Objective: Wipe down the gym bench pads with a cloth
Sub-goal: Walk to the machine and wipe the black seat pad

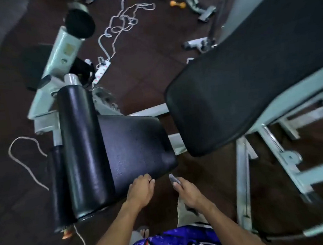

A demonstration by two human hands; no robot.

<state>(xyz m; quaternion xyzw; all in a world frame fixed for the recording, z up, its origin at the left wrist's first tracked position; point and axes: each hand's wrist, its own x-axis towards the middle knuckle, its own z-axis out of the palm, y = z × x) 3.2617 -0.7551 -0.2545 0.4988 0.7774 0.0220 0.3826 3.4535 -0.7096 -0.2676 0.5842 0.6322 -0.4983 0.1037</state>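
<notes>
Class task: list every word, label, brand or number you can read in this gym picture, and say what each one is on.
No text can be read.
Yellowish label on the grey machine post: too blurred to read.
White power strip on the floor: coloured marks, no legible writing.
Purple patterned shorts: print only, no words visible.

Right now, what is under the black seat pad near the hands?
Under the seat pad a pale metal frame bar shows at its far edge, above the dark floor. The pad covers the rest of its support. The left hand rests at the pad's near edge.
</notes>
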